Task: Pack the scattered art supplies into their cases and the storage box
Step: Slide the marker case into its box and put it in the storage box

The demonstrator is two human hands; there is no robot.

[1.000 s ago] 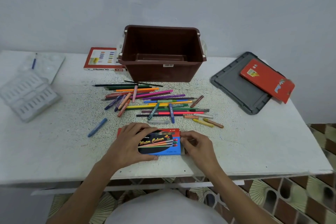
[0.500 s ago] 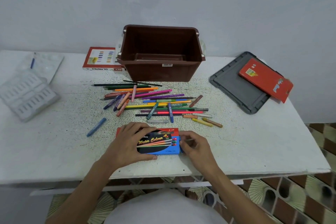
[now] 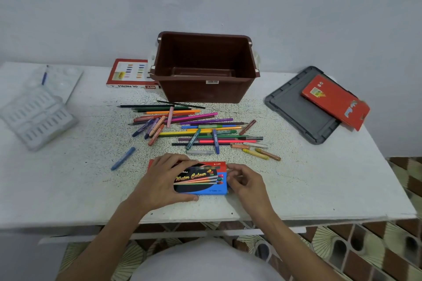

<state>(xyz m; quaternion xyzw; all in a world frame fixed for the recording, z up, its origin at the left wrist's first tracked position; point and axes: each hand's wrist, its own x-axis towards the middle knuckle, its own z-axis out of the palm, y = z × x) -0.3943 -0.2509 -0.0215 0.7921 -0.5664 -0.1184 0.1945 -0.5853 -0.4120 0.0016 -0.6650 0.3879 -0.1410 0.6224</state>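
A red and blue Water Colour box (image 3: 205,180) lies flat near the table's front edge. My left hand (image 3: 165,179) grips its left half, fingers over the top edge and thumb under the near edge. At its right end my right hand (image 3: 245,181) has curled fingers on the end flap. Behind the box lies a heap of colour pencils and crayons (image 3: 194,129), with a lone blue crayon (image 3: 123,158) to the left. An empty brown storage box (image 3: 205,89) stands at the back.
A grey lid (image 3: 294,109) lies at the right with a red pencil case (image 3: 335,100) on it. An oil pastels box (image 3: 131,75) sits left of the storage box. White plastic trays (image 3: 38,118) and a palette (image 3: 61,80) fill the far left.
My right hand's fingers have worked at the box's right end, closing in against the flap. The box and my left hand have stayed almost where they were.
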